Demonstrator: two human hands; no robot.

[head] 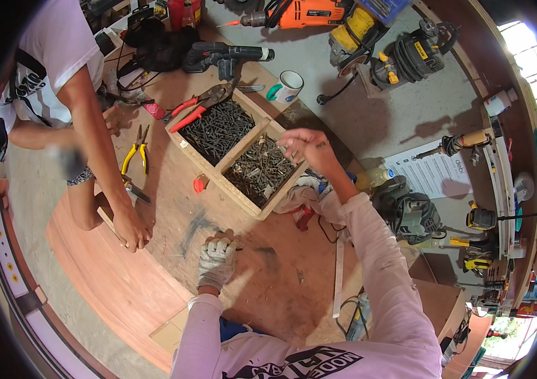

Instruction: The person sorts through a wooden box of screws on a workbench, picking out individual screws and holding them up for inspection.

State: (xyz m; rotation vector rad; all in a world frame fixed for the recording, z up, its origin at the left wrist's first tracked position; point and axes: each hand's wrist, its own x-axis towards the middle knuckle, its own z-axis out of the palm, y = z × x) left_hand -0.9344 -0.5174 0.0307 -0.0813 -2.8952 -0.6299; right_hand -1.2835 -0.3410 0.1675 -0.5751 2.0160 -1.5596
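My left hand, in a grey work glove, rests low over the plywood worktop with its fingers curled; a thin dark tip sticks out at its right side. My bare right hand hovers at the right corner of a divided wooden box, fingers spread and bent. Its nearer compartment holds mixed old nails and screws; the farther one is full of dark nails. Red-handled snips lie across the box's far corner. Yellow-handled pliers and a red plastic piece lie left of the box.
A co-worker's arm reaches onto the worktop at left, beside a hammer. A mug, an orange drill and a rag lie beyond and right. A metal strip lies near my right sleeve.
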